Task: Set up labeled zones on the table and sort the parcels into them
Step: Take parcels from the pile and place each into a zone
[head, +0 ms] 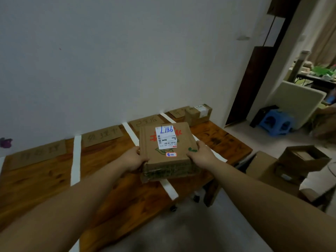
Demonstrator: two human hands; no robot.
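I hold a flat brown cardboard parcel (pixel 167 151) with a white shipping label marked "L186" in blue. My left hand (pixel 134 159) grips its left edge and my right hand (pixel 201 154) grips its right edge. The parcel hovers over the wooden table (pixel 45 180), above a white tape strip (pixel 169 190). Another tape strip (pixel 76 157) divides zones further left. Cardboard zone signs (pixel 101 136) with handwritten characters lean along the wall. A smaller parcel (pixel 198 114) stands in the far right zone.
Open cardboard boxes (pixel 298 164) are stacked on the floor to the right of the table. A blue plastic stool (pixel 276 122) and a pale chair (pixel 298 100) stand beyond. The grey wall runs behind the table. A dark door frame (pixel 254 75) is at right.
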